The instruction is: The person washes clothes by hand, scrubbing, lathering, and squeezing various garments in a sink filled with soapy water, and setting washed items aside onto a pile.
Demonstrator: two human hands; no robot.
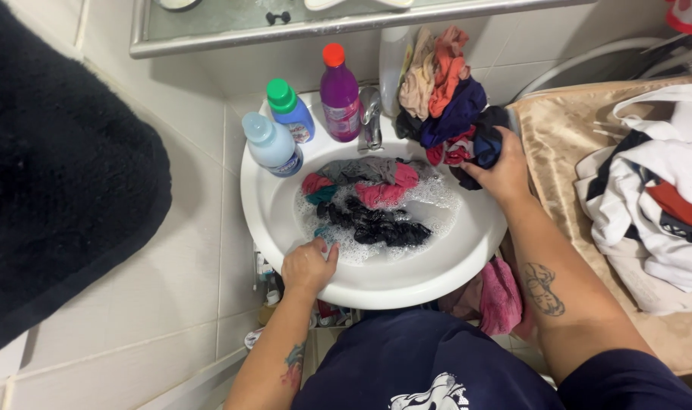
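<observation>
purple bottle (pixel 340 93), two pale blue bottles (pixel 291 114) on sink rim (pixel 255 205)

Home bathroom (tiled, washbasin (pixel 437 281))
</observation>
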